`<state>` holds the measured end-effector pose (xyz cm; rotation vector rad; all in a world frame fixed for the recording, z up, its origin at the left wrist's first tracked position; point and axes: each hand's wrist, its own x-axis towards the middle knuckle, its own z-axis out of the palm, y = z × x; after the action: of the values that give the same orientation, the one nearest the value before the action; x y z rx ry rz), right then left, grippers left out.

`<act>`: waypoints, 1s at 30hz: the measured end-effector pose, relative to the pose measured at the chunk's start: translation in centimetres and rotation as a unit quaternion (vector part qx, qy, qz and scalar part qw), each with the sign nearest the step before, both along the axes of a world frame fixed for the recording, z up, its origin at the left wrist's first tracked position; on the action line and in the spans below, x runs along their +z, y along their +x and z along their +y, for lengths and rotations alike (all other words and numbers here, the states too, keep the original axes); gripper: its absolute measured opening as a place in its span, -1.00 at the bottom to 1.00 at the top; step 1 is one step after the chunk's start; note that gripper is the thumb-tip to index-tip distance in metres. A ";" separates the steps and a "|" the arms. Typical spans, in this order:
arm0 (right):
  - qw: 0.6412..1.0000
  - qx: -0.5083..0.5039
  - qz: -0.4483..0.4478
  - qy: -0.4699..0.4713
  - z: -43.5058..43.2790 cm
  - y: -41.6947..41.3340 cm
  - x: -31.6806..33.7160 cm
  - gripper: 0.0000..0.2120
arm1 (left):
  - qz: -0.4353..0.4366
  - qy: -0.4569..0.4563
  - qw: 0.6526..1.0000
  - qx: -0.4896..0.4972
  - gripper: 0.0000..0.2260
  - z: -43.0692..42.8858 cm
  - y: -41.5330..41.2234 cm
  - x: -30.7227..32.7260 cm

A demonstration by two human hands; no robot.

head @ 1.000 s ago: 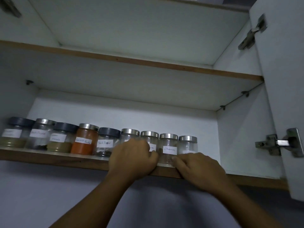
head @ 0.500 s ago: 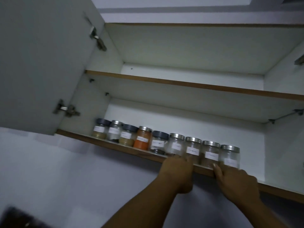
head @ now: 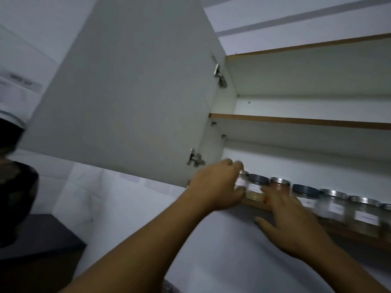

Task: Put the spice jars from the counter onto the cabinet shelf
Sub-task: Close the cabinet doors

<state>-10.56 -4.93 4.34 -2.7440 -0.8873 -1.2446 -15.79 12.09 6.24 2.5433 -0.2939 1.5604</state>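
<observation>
Both hands have shifted from the right end of the jar row to its left end, and the view has swung left so the open cabinet door (head: pixel 127 92) now fills much of the picture.

Spice jars (head: pixel 332 205) stand in one line along the front edge of the lower cabinet shelf (head: pixel 355 237), touching or nearly touching one another. They are small clear glass jars with white handwritten labels, too blurred to read. Some have silver lids, some dark grey. One orange jar (head: pixel 280 185) is filled with orange powder, and the dark-lidded jar (head: pixel 256 190) to its left holds a tan powder.

At the row's left end, the left hand (head: pixel 218 185) wraps round a silver-lidded jar (head: pixel 242 180), fingers curled over its top and thumb under its label, though motion blur softens the grip. Just beside it, the right hand (head: pixel 292 225) lies flat and spread, its straight fingertips touching the front of the orange jar and its thumb stretched out below the shelf edge. Between the two hands stands the dark-lidded jar.
</observation>
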 end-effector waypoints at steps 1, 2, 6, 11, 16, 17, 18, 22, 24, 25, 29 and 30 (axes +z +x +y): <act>1.000 0.031 -0.003 0.001 2.8 -0.9 -0.3 -0.32 | -0.024 -0.027 0.999 0.014 -0.57 2.3 -1.2 0.0; 0.998 0.058 -0.006 -0.003 5.2 -1.8 -0.5 -0.29 | -0.048 -0.054 0.997 0.020 -0.53 4.3 -2.3 0.0; 0.989 0.139 -0.053 -0.022 14.7 -4.9 -1.3 -0.21 | -0.134 -0.110 0.982 0.077 -0.32 12.1 -7.1 -0.7; 0.973 0.222 -0.057 0.017 24.5 -8.0 -2.7 -0.10 | -0.228 -0.083 0.957 0.160 -0.31 18.5 -13.0 -1.9; 0.958 0.278 -0.023 0.068 30.5 -10.7 -4.0 0.02 | -0.267 -0.061 0.941 0.196 -0.33 21.3 -16.6 -2.7; 0.954 0.287 -0.022 0.080 31.5 -11.2 -4.1 0.03 | -0.265 -0.071 0.940 0.205 -0.33 21.8 -17.1 -2.8; 0.950 0.298 -0.021 0.092 32.4 -11.6 -4.2 0.02 | -0.259 -0.086 0.937 0.218 -0.33 22.3 -17.4 -2.8; 0.934 0.327 -0.023 0.143 35.2 -12.6 -4.0 0.02 | -0.172 -0.185 0.938 0.236 -0.35 24.2 -17.8 -2.6; 0.933 0.324 -0.012 0.158 36.1 -12.6 -3.8 0.05 | -0.092 -0.270 0.947 0.146 -0.41 24.5 -17.6 -2.2; 0.934 0.319 -0.008 0.163 36.5 -12.4 -3.7 0.05 | -0.052 -0.306 0.946 0.097 -0.44 24.3 -17.6 -2.1; 0.931 0.312 -0.045 0.182 36.7 -11.8 -4.1 -0.04 | -0.036 -0.307 0.949 0.062 -0.54 23.6 -17.3 -2.3; 0.928 0.312 -0.069 0.192 36.6 -11.8 -4.3 0.00 | -0.053 -0.292 0.952 0.074 -0.57 23.6 -17.4 -2.3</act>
<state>-22.40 31.71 0.05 -1.8716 -1.2334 -1.2981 -33.16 35.66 3.90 2.0592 0.3153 1.5420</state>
